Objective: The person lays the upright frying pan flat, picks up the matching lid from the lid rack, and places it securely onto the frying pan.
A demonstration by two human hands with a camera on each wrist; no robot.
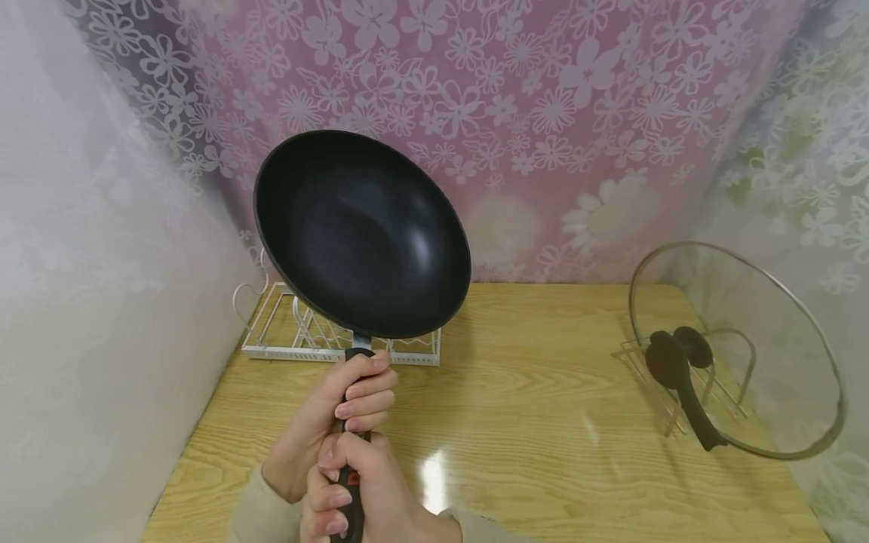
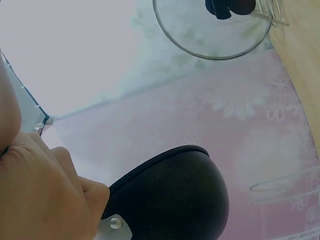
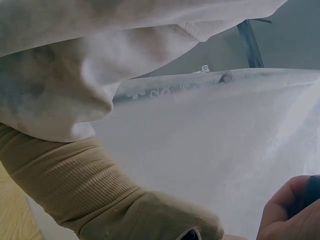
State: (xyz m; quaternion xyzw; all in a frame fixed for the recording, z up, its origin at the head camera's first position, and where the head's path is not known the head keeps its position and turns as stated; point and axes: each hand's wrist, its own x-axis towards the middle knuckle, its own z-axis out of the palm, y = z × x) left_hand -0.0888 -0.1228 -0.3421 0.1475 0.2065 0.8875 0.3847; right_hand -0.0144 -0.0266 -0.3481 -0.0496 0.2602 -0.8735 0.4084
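A black frying pan (image 1: pixel 360 234) is held up off the table, its dark inside facing me and its handle pointing down. My left hand (image 1: pixel 363 396) grips the handle's upper part, just below the metal joint. Right below it, my right hand (image 1: pixel 373 483) is wrapped around the handle's lower end (image 1: pixel 354 513). The left wrist view shows the pan's outer side (image 2: pixel 175 200) and a riveted metal bracket (image 2: pixel 115 225) beside the left hand (image 2: pixel 50 190). In the right wrist view only part of the right hand (image 3: pixel 295 215) shows, at the lower right corner.
Behind the pan, partly hidden by it, a white wire rack (image 1: pixel 299 353) stands at the table's back left. On the right, a glass lid (image 1: pixel 774 362) with a dark knob leans in a small wire stand (image 1: pixel 740 407). Patterned curtains (image 1: pixel 516 113) enclose the wooden table (image 1: pixel 529 422).
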